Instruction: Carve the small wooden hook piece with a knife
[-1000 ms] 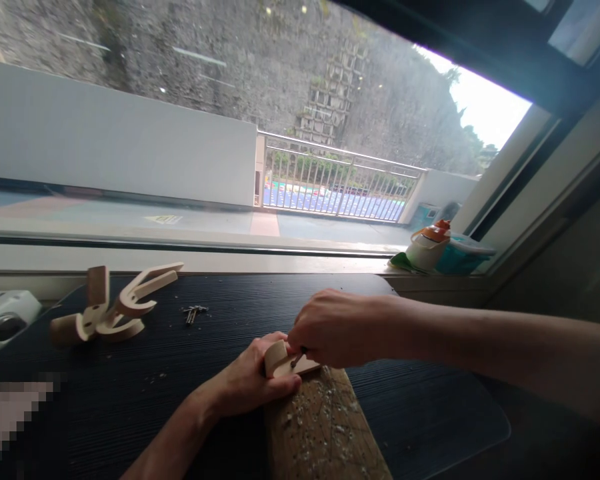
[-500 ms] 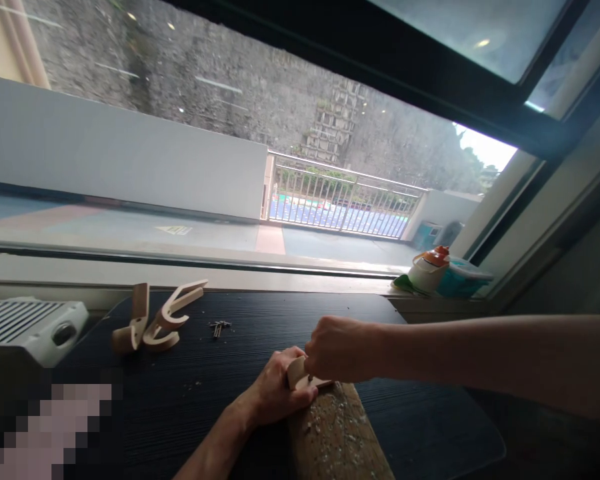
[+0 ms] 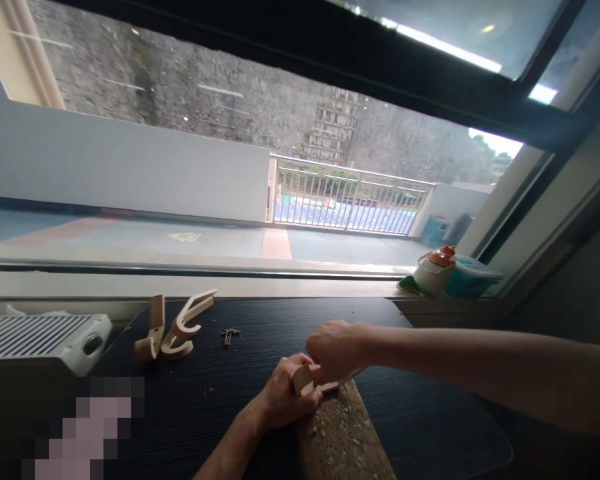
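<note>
My left hand (image 3: 289,395) is closed around a small curved wooden piece (image 3: 303,380). That piece rests on the far end of a worn wooden block (image 3: 344,437), whose top is dotted with holes and pale specks. From the right reaches my right hand (image 3: 336,350), its fingers curled down over the flat part of the same piece. Whatever is between those fingers is hidden. Farther left on the dark table stand a bent wooden hook (image 3: 155,327) and another curved wooden hook (image 3: 183,330). A little pile of screws or nails (image 3: 229,335) lies beside them.
The black table (image 3: 260,320) meets a window sill (image 3: 280,287). A white slatted appliance (image 3: 45,340) stands at the left. On the sill at right are a bottle with an orange top (image 3: 435,270) and a teal box (image 3: 473,277). A pixelated patch covers the lower left.
The whole view has shifted slightly, so table items appear farther right. My right hand has turned a little over the wooden piece, while my left hand keeps its grip.
</note>
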`<state>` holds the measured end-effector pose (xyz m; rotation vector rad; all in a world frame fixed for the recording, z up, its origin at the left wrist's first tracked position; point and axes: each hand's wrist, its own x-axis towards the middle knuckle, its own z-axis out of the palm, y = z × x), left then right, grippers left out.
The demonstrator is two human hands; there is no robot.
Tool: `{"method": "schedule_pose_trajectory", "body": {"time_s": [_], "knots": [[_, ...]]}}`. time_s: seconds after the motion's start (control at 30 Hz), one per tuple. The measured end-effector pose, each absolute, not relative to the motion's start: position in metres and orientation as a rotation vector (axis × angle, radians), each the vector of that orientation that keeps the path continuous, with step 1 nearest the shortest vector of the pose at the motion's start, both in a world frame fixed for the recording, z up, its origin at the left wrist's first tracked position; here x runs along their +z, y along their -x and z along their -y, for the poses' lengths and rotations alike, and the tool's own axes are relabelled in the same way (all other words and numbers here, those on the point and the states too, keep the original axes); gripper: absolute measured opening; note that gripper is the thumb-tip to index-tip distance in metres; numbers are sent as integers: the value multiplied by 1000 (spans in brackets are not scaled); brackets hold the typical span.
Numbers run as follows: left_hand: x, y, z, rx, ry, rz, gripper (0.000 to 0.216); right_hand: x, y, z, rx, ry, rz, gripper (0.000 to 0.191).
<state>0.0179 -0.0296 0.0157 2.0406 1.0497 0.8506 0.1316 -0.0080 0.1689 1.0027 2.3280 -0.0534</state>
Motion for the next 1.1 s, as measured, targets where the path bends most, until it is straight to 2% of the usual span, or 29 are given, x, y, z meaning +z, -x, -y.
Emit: {"method": "schedule_pose_trajectory", "body": {"time_s": [0.17, 0.27, 0.37, 0.5, 0.63, 0.73, 1.1], "knots": [[16, -18, 29, 804, -2076, -1108, 13, 191, -141, 6, -3, -682, -2414, 24], [14, -18, 27, 806, -2090, -1099, 4, 183, -151, 6, 79, -516, -2529, 17], [14, -18, 26, 805, -2085, -1084, 5, 170, -156, 8, 150, -477, -2624, 14], [14, -17, 26, 792, -2063, -1053, 12, 163, -155, 12, 93, -702, -2576, 14], [16, -17, 27, 825, -1999, -1032, 25, 163, -160, 11, 4, -1027, -2494, 29], [18, -19, 35, 870, -1945, -1100, 29, 166, -166, 11, -21, -1036, -2516, 32], [12, -30, 58, 998, -1788, -1319, 19, 174, -159, 11, 182, -386, -2680, 19]]}}
